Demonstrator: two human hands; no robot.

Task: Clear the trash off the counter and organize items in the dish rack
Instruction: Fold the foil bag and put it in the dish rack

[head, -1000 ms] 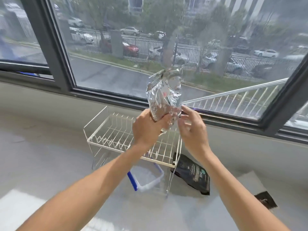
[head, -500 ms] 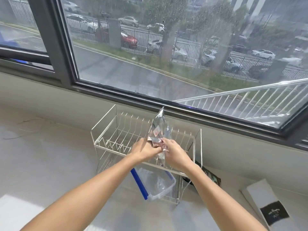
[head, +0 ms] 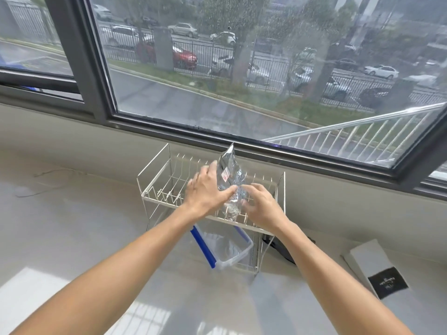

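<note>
On the pale bench (head: 84, 238) below the window, both hands steady a foil bag (head: 229, 175) upright in the dish rack (head: 154, 175): left hand (head: 205, 189) flat against it, right hand (head: 261, 206) loosely curled round its base; released, it might topple between the wires.

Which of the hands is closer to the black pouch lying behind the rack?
The right hand. It is at the foil bag on the dish rack, just above-left of the black pouch. The left hand is on the bag's far side.
</note>
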